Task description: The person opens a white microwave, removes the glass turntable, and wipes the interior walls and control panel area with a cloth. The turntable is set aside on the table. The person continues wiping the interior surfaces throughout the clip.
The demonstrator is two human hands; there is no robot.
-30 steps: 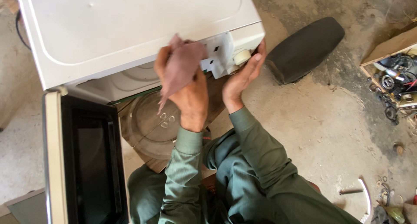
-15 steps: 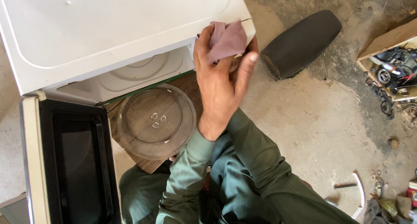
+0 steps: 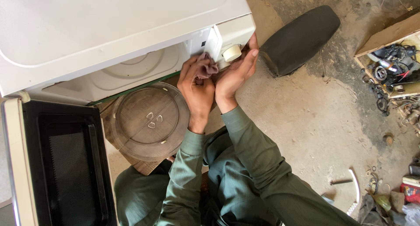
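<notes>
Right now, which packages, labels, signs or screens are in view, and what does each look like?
Small dark label: on the white microwave's control panel, beside the left hand and its cloth.
Red packet: lower right on the floor, partly cut off.
No screens or signs.

I see a dusty concrete floor (image 3: 306,121) carrying a black seat cushion (image 3: 299,40) near its top edge and a parts-filled wooden box (image 3: 389,55) at its right edge.

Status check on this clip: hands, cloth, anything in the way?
Left hand presses pinkish cloth against microwave control panel. Right hand cupped beside knob. Glass turntable sits below, clear of both.
</notes>
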